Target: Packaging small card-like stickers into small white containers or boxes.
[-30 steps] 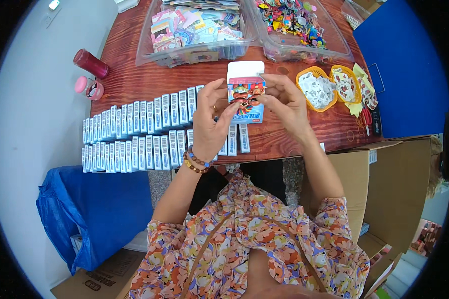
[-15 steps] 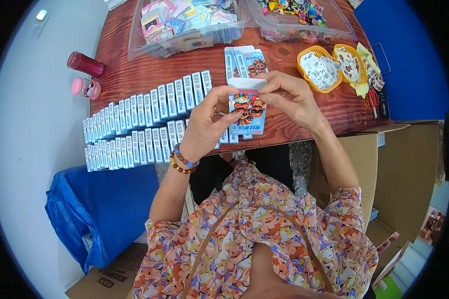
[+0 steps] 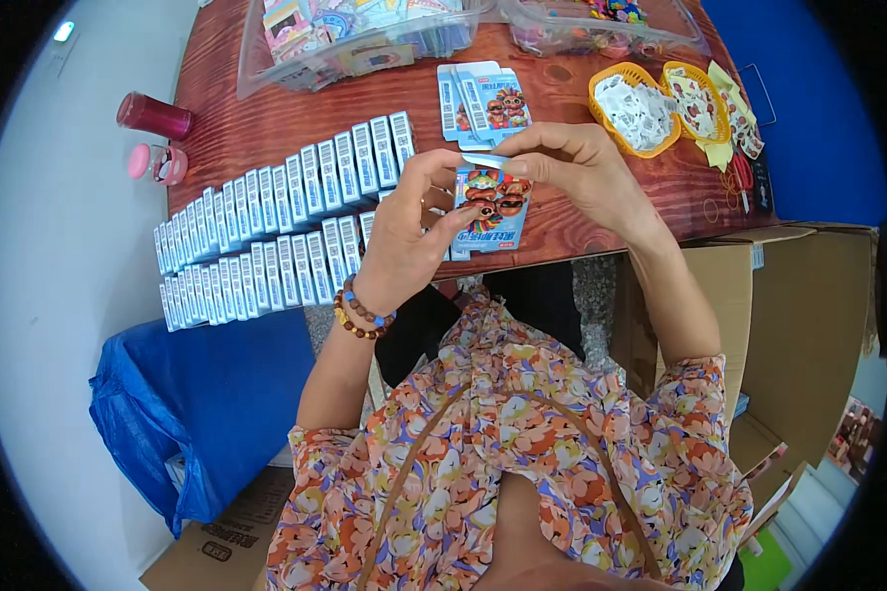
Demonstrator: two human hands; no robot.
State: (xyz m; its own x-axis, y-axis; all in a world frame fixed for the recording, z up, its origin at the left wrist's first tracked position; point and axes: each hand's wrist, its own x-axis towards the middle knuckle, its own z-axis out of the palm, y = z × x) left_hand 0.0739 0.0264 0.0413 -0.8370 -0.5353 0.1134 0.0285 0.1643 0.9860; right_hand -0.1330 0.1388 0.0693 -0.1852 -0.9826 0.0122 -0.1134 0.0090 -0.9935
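Observation:
A small light-blue card box (image 3: 490,217) with cartoon figures on its front is held up between my hands near the table's front edge. My left hand (image 3: 409,227), with beaded bracelets at the wrist, grips the box's left side, thumb across its front. At the top, my right hand (image 3: 571,177) pinches the box's flap (image 3: 485,161), which is folded over toward the opening. Just beyond lie several flat, unfolded boxes (image 3: 483,106) of the same kind. Two rows of filled-out boxes (image 3: 296,197) stand on edge to the left.
Clear plastic bins hold colourful cards (image 3: 365,30) and small trinkets (image 3: 611,12) at the back. Yellow baskets (image 3: 633,108) with small packets stand at right, near red scissors (image 3: 743,177). A red-lidded jar (image 3: 156,116) and pink-capped jar (image 3: 156,164) are at left. An open carton (image 3: 798,335) stands at lower right.
The box's top flap, upright before, is now bent down over the opening under my right fingers. My left hand keeps its hold, and the whole view has shifted slightly.

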